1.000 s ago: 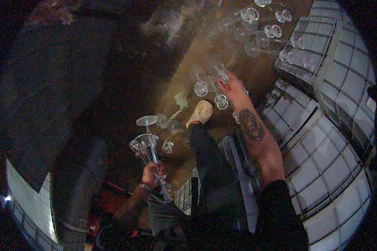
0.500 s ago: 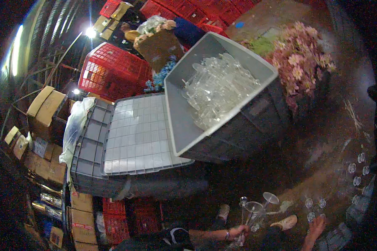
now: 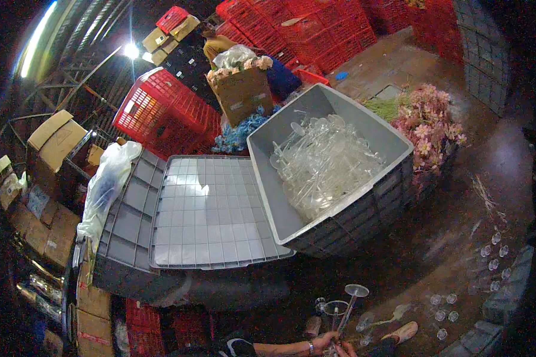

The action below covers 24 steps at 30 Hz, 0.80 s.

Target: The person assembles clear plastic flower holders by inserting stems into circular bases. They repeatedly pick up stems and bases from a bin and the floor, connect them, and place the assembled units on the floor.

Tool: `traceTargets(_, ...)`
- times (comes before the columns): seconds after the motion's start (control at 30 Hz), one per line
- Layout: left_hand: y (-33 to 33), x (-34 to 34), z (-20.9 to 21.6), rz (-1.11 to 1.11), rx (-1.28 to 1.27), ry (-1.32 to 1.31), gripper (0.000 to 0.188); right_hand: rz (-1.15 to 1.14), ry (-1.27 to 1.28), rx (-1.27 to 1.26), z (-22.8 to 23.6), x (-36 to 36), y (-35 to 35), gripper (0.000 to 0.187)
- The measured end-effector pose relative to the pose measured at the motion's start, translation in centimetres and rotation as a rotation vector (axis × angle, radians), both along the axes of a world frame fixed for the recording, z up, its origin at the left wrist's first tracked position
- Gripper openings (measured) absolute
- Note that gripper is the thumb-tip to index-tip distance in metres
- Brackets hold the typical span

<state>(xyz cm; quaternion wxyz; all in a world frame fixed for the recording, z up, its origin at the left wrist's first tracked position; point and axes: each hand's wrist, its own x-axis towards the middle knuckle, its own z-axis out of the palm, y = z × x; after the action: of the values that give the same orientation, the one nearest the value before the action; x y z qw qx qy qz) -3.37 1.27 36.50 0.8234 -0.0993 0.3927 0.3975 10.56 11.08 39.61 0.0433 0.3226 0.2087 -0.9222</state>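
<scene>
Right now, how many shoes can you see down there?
2: one pale shoe right of the clear stemmed pieces in the left hand, and a dimmer shoe just left of them. Others may be hidden.

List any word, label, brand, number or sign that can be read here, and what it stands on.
No text can be read.
Cardboard boxes at lower left: reddish marking, too blurred.
Red plastic crate at upper left: pale patch like a tag, too small.
Black crates behind it: small pale marks, too small.
Clear stemmed pieces in the left hand: no lettering visible.
</scene>
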Motion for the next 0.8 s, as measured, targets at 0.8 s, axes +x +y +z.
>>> traceTargets(0.8,1.1,0.6,2.4,-0.043,-0.01,-0.02,0.034,-0.209,-0.037,-0.031,3.0,5.0,-3.9,0.062)
